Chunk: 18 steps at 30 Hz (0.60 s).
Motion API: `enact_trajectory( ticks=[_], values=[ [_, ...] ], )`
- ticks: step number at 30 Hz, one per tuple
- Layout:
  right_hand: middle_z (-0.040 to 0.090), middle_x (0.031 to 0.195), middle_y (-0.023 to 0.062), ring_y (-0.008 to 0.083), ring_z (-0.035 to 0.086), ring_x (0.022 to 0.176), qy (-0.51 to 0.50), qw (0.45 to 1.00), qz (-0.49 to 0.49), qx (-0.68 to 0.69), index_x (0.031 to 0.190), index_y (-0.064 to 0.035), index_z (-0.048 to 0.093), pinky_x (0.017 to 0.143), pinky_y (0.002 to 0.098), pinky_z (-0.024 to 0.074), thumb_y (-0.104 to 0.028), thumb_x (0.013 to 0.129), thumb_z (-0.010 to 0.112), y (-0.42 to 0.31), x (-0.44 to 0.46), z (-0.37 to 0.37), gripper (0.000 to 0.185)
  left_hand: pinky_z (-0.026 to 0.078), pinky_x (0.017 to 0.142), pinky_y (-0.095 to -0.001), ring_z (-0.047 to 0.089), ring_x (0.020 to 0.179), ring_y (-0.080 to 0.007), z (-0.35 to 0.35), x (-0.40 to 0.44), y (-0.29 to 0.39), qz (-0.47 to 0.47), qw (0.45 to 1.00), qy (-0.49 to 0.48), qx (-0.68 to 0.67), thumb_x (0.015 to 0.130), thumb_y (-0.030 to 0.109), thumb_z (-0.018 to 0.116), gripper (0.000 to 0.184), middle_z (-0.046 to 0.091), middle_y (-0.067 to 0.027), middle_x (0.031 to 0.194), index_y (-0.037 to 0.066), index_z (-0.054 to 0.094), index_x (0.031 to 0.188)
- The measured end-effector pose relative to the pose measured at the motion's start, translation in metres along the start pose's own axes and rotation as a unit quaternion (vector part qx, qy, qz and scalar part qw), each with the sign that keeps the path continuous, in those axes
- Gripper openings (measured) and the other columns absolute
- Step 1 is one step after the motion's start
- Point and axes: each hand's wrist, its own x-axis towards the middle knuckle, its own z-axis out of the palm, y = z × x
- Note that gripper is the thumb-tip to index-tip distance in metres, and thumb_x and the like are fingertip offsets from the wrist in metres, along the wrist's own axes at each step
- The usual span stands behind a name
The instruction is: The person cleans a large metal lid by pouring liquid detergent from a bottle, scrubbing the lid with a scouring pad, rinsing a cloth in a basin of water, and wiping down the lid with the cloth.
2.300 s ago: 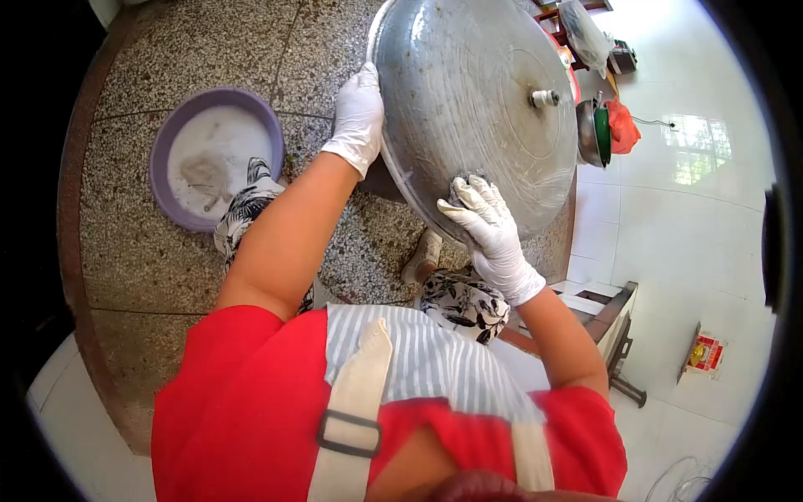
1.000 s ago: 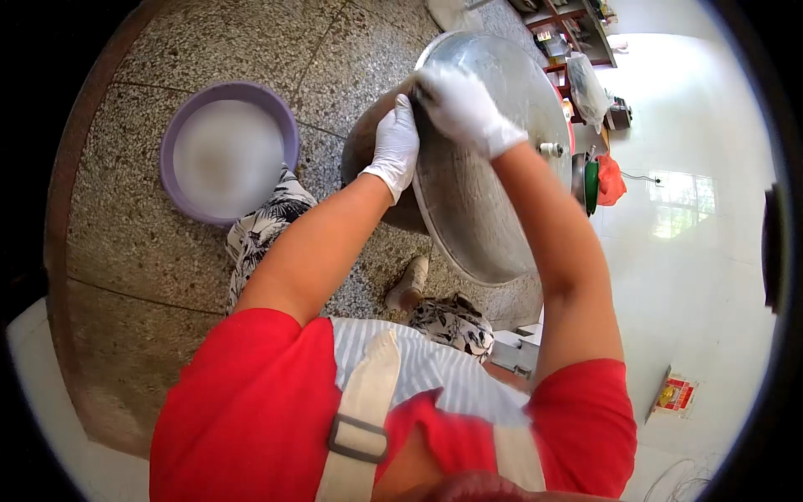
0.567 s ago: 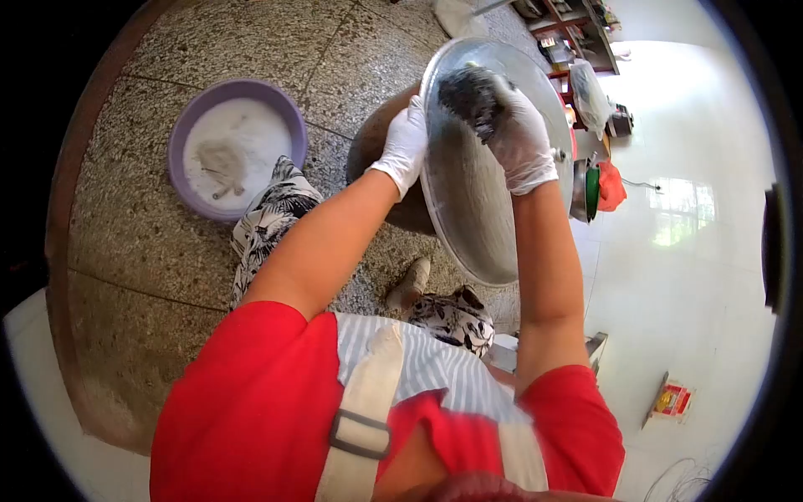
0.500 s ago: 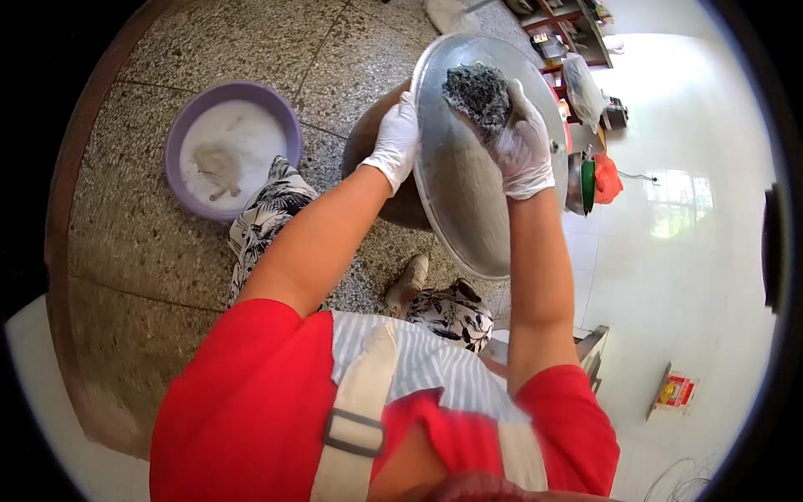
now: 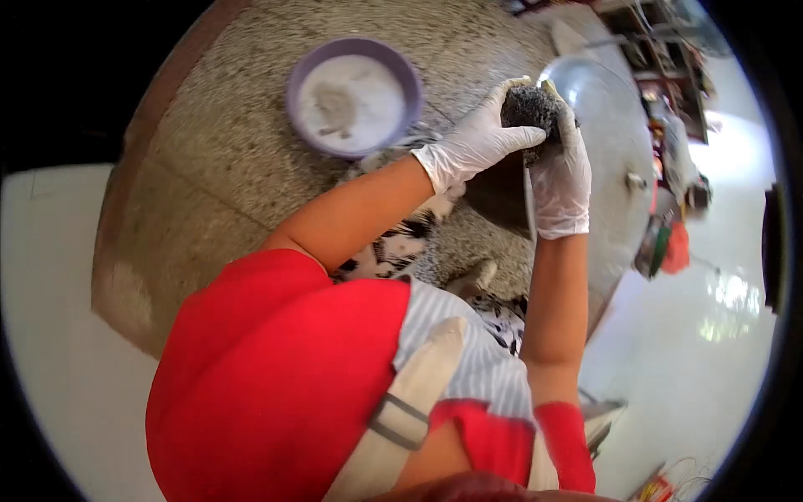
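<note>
"What are you seeing at the fingers?"

"From my end of the head camera, I'm seeing them curling narrowly around one dark scouring pad (image 5: 532, 113), above and right of centre in the frame. The left hand (image 5: 478, 144) is gripping it from the left, thumb lying across its lower edge. The right hand (image 5: 564, 171) is cupping it from the other side. Both are wearing thin white gloves."

"How firmly are they holding?"

"I can't tell the pressure. I'd be favouring a thick, even wad with the fingertips staying behind it, since I'm judging those coarse strands could be snagging the gloves."

"And past the hands?"

"The big metal lid (image 5: 615, 113) is filling the upper right, its knob (image 5: 636, 180) facing outward. The right hand is overlapping its left edge, but I'm not making out whether they're touching. Neither hand is clearly steadying it, so I'd be making sure it's leaning safely while both hands are busy with the pad."

"Anything farther out?"

"A purple basin (image 5: 355, 154) is standing at upper left of centre, holding white suds and a greyish clump (image 5: 336, 109). If the pad is dripping, I'd be holding it over there, keeping the speckled floor (image 5: 217, 151) from getting slippery."
</note>
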Motion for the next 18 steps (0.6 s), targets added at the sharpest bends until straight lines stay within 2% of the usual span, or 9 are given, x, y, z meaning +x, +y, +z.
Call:
enact_trajectory(
  ticks=[2, 6, 7, 10, 12, 14, 16, 17, 18],
  values=[
    [0.059, 0.122, 0.0139, 0.0224, 0.058, 0.111, -0.045, 0.991, 0.014, -0.128, 0.139, 0.0025, 0.042, 0.096, 0.0345, 0.0482, -0.025, 0.099, 0.054, 0.017, 0.005, 0.019, 0.050, 0.052, 0.093, -0.0307, 0.057, 0.111, -0.0189, -0.026, -0.011, 0.017, 0.012, 0.999, 0.044, 0.020, 0.083, 0.004, 0.071, 0.059, 0.056, -0.0108, 0.121, 0.003, 0.042, 0.134],
    [0.048, 0.136, 0.0188, 0.0243, 0.045, 0.127, -0.068, 0.974, 0.018, -0.214, 0.146, 0.0064, 0.028, 0.109, 0.0345, 0.0336, -0.024, 0.095, 0.062, 0.065, 0.015, 0.043, 0.068, 0.054, 0.089, -0.0297, 0.061, 0.099, -0.0195, -0.103, -0.025, 0.030, 0.024, 0.986, 0.163, -0.003, 0.083, 0.002, 0.069, 0.047, 0.060, -0.0100, 0.111, -0.002, 0.046, 0.124],
    [0.046, 0.139, 0.0204, 0.0251, 0.043, 0.129, -0.049, 0.975, 0.025, -0.214, 0.146, 0.0074, 0.026, 0.111, 0.0352, 0.0318, -0.024, 0.095, 0.061, 0.079, 0.015, 0.050, 0.069, 0.054, 0.088, -0.0290, 0.061, 0.098, -0.0192, -0.137, -0.027, 0.030, 0.003, 0.981, 0.181, 0.069, 0.086, 0.006, 0.067, 0.042, 0.061, -0.0101, 0.109, -0.002, 0.047, 0.123],
    [0.047, 0.141, 0.0171, 0.0250, 0.047, 0.128, -0.034, 0.976, 0.012, -0.213, 0.146, 0.0022, 0.031, 0.102, 0.0377, 0.0399, -0.029, 0.098, 0.057, 0.112, 0.015, 0.051, 0.063, 0.056, 0.076, -0.0282, 0.064, 0.091, -0.0148, -0.208, -0.038, 0.035, -0.087, 0.921, 0.340, 0.167, 0.090, 0.015, 0.062, 0.031, 0.065, -0.0096, 0.104, 0.003, 0.056, 0.119],
    [0.049, 0.139, 0.0171, 0.0253, 0.048, 0.127, -0.030, 0.981, 0.058, -0.182, 0.146, 0.0027, 0.030, 0.099, 0.0370, 0.0417, -0.029, 0.099, 0.055, 0.129, 0.012, 0.052, 0.062, 0.057, 0.068, -0.0296, 0.065, 0.084, -0.0173, -0.259, -0.048, 0.017, -0.173, 0.888, 0.379, 0.195, 0.091, 0.012, 0.059, 0.040, 0.065, -0.0112, 0.106, 0.001, 0.051, 0.129],
    [0.055, 0.132, 0.0145, 0.0227, 0.053, 0.120, -0.009, 0.980, 0.088, -0.177, 0.145, 0.0026, 0.033, 0.093, 0.0334, 0.0451, -0.027, 0.099, 0.055, 0.143, 0.009, 0.054, 0.059, 0.056, 0.066, -0.0302, 0.065, 0.085, -0.0176, -0.289, -0.055, -0.009, -0.184, 0.873, 0.386, 0.234, 0.089, 0.007, 0.058, 0.045, 0.066, -0.0128, 0.106, 0.004, 0.051, 0.133],
    [0.056, 0.130, 0.0125, 0.0215, 0.054, 0.118, -0.006, 0.978, 0.102, -0.181, 0.144, 0.0025, 0.035, 0.091, 0.0322, 0.0456, -0.026, 0.099, 0.055, 0.162, 0.012, 0.045, 0.057, 0.055, 0.065, -0.0295, 0.066, 0.088, -0.0186, -0.313, -0.058, -0.033, -0.264, 0.843, 0.322, 0.340, 0.083, 0.001, 0.058, 0.051, 0.066, -0.0148, 0.108, 0.005, 0.052, 0.134],
    [0.057, 0.129, 0.0109, 0.0206, 0.055, 0.117, 0.010, 0.977, 0.115, -0.179, 0.143, 0.0025, 0.037, 0.091, 0.0308, 0.0459, -0.026, 0.099, 0.055, 0.167, 0.011, 0.042, 0.056, 0.054, 0.069, -0.0304, 0.066, 0.091, -0.0205, -0.319, -0.056, -0.043, -0.306, 0.815, 0.274, 0.408, 0.079, 0.000, 0.058, 0.052, 0.066, -0.0171, 0.109, 0.005, 0.056, 0.131],
    [0.057, 0.129, 0.0114, 0.0204, 0.055, 0.117, 0.020, 0.976, 0.131, -0.174, 0.143, 0.0026, 0.037, 0.090, 0.0302, 0.0461, -0.026, 0.099, 0.054, 0.170, 0.012, 0.041, 0.055, 0.052, 0.085, -0.0337, 0.064, 0.101, -0.0245, -0.327, -0.052, -0.052, -0.334, 0.808, 0.240, 0.422, 0.077, 0.005, 0.061, 0.062, 0.063, -0.0202, 0.116, 0.007, 0.049, 0.138]
  ],
)
